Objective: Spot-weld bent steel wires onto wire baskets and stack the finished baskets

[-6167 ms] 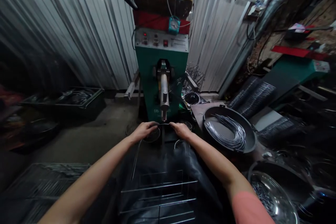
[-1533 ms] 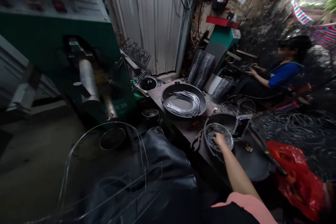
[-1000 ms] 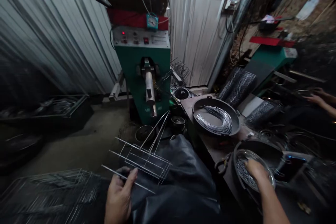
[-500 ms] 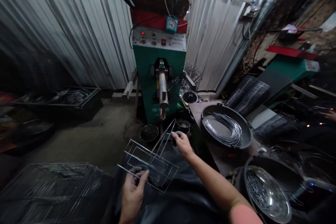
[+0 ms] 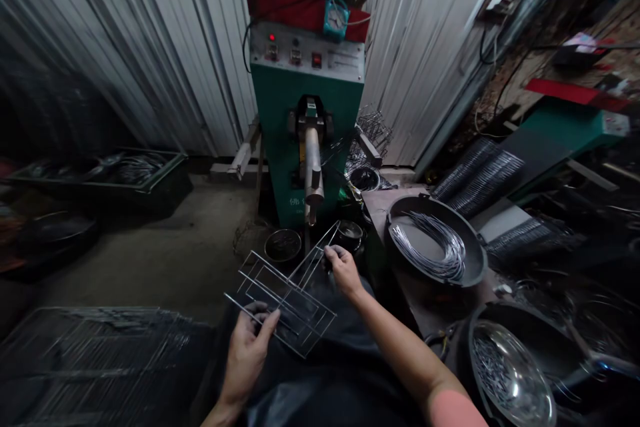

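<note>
A flat wire frame [image 5: 287,297] of thin steel rods hovers over my lap, tilted up toward the machine. My left hand [image 5: 249,347] pinches the frame's near corner, fingers closed on a rod. My right hand [image 5: 340,267] is closed near the frame's far edge, with something small in its fingers that I cannot make out. The green welding machine [image 5: 306,120] stands straight ahead, its metal electrode arm [image 5: 313,173] pointing down just beyond the frame. A dark apron [image 5: 320,373] covers my lap.
A black pan with bent wires [image 5: 434,248] sits at the right on a bench. A steel bowl of small wire pieces [image 5: 510,370] lies lower right. Stacked wire racks [image 5: 95,360] fill the lower left. A dark crate [image 5: 105,180] stands left by the corrugated wall.
My right hand left the steel bowl and came to the frame's far edge. My left hand keeps its hold on the frame, which is now nearer the electrode arm.
</note>
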Tool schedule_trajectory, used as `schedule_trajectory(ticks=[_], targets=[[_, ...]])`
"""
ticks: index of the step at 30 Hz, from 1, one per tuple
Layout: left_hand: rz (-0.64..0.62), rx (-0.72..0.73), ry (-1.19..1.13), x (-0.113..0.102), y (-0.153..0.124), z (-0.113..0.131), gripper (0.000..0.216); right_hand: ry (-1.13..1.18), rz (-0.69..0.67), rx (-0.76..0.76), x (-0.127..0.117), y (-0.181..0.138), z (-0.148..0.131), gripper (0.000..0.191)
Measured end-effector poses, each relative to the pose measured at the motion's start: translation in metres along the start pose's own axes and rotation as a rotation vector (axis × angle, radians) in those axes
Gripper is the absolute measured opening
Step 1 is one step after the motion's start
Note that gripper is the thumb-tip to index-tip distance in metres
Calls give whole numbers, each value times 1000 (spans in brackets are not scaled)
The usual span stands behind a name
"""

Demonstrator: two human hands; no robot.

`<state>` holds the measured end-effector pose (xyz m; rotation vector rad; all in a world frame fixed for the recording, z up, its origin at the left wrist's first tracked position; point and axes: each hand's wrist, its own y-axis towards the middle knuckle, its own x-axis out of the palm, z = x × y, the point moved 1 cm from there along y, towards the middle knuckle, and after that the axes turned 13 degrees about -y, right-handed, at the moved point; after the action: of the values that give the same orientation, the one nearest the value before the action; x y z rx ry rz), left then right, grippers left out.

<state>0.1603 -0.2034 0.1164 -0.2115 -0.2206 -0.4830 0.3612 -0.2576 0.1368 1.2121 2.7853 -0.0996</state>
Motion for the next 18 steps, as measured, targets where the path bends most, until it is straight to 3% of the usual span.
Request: schedule_trajectory(ticks=[7,18], targets=[[54,-40,-69,10,12,0,47,58,35,-4,2,14,2,34],[21,-88,-137,17,37,1,49,221,36,53,11,44,11,32]])
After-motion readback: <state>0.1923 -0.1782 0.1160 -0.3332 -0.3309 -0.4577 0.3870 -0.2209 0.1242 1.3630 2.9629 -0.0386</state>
